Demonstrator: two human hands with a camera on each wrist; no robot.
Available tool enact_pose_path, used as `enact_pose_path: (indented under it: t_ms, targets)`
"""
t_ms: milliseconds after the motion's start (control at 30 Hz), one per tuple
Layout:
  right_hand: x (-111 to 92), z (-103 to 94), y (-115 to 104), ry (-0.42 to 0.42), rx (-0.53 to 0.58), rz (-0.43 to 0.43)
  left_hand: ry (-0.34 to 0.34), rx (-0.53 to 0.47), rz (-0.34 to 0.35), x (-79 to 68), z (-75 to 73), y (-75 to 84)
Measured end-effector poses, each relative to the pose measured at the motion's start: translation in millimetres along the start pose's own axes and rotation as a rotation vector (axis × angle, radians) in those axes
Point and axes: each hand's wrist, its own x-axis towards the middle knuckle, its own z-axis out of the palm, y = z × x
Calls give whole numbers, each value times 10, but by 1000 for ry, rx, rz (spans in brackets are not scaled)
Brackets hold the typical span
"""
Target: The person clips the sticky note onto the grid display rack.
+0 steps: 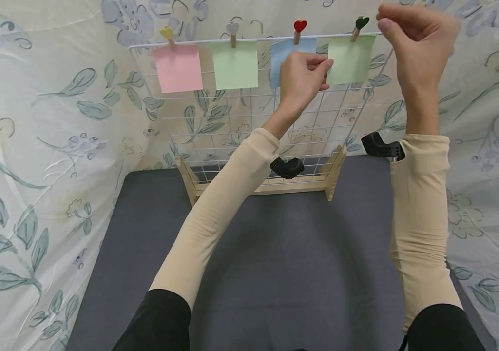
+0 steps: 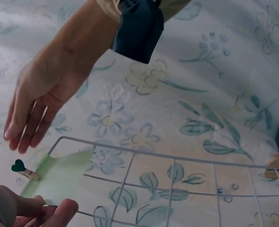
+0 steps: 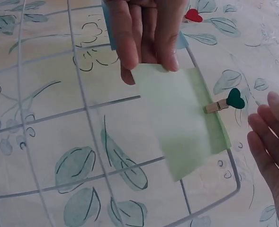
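Between thumb and fingers my left hand [image 1: 304, 78] pinches the left edge of the rightmost green paper note [image 1: 351, 61]. A small wooden clothespin with a dark green heart [image 1: 360, 23] clips that note to the top wire of a white wire grid [image 1: 249, 117]. My right hand [image 1: 425, 44] is raised just right of this clothespin, apart from it. In the right wrist view its fingers [image 3: 272, 146] are loosely bent and hold nothing. Partly behind my left hand hangs a blue note [image 1: 293, 46] under a red heart clothespin [image 1: 299, 28].
Further left on the top wire hang a pink note [image 1: 178, 68] with a yellow heart clothespin [image 1: 168, 35] and another green note [image 1: 235, 64] with a grey heart clothespin [image 1: 233, 31]. A wooden stand [image 1: 284, 187] supports the grid on a dark table [image 1: 284, 273]. Floral cloth [image 1: 65, 97] surrounds it.
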Motion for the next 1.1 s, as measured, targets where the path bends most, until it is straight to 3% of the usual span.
enact_pose_path:
  t_ms: [100,233,400,533,800,933,1100]
  targets:
    - [-131,-7,-26,-6,39,-8,-19,-51,-27,-20,-13,-65]
    - [-279,15,-46,-94,102,72,-44,-99,-19,-56,-40,-161]
    - [-418,66,83,-143,153,78,-65,-111,-12,-122,-55,-270]
    - [-546,85,211,-166,120,80,-75,-102,-2,-189,-82,-357]
    - [-841,134,468,-288,42,139,-164,-72,158,-359,-152,-743]
    - [-997,151,544,-328,-26,158,-148,-15,215,-462,-208,-956]
    - [-1200,148,572,-392,-180,130,-107,136,322,-599,-303,-1192]
